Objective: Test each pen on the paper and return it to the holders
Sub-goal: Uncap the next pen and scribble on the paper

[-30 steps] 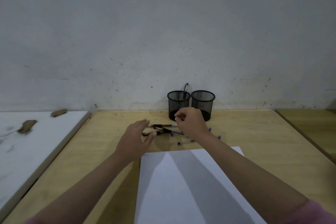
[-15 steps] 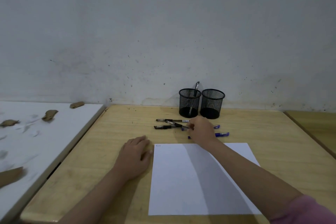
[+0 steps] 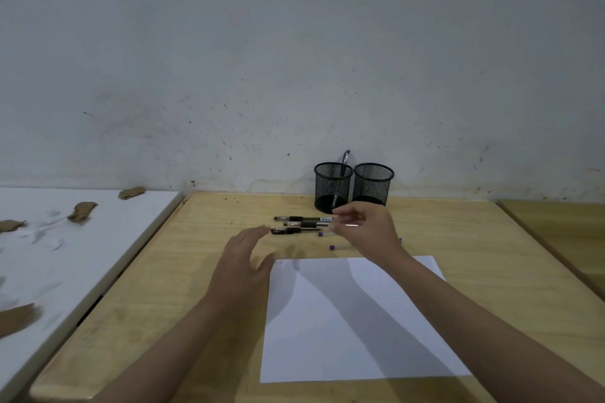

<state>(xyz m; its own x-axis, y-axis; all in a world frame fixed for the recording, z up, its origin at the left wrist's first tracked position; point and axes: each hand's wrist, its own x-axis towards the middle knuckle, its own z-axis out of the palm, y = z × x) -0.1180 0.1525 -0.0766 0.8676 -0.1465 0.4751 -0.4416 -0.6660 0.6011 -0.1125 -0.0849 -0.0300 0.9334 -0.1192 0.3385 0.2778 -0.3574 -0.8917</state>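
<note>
I observe the right hand [image 3: 366, 229] raised just above the wooden table [image 3: 203, 288], its thumb and fingers curled toward each other around what appears to be a thin clear pen barrel [image 3: 352, 225]. The object is small and blurred, so I read this as a pinch on a pen, not as a certainty. I judge the grip sits at the pen's rear end so that the tip can be swung toward the paper for testing.

The left hand [image 3: 244, 258] hovers with fingers straight and spread, holding nothing, at the top left corner of the white sheet of paper [image 3: 353, 321]. I judge it is placed there to steady the sheet during writing or to take a cap.

Three black-gripped clear pens [image 3: 299, 225] lie side by side on the table, just beyond the left fingertips and to the left of the right hand. A purple-capped clear pen [image 3: 339, 247] lies near the paper's far edge, partly under the right wrist.

Two black wire-mesh cylindrical holders stand touching against the grey wall. The left holder [image 3: 333, 186] contains one black pen [image 3: 343, 162] leaning upright; the right holder [image 3: 373, 183] shows none. Both stand just beyond the right hand.

I judge most pens remain untested.
</note>
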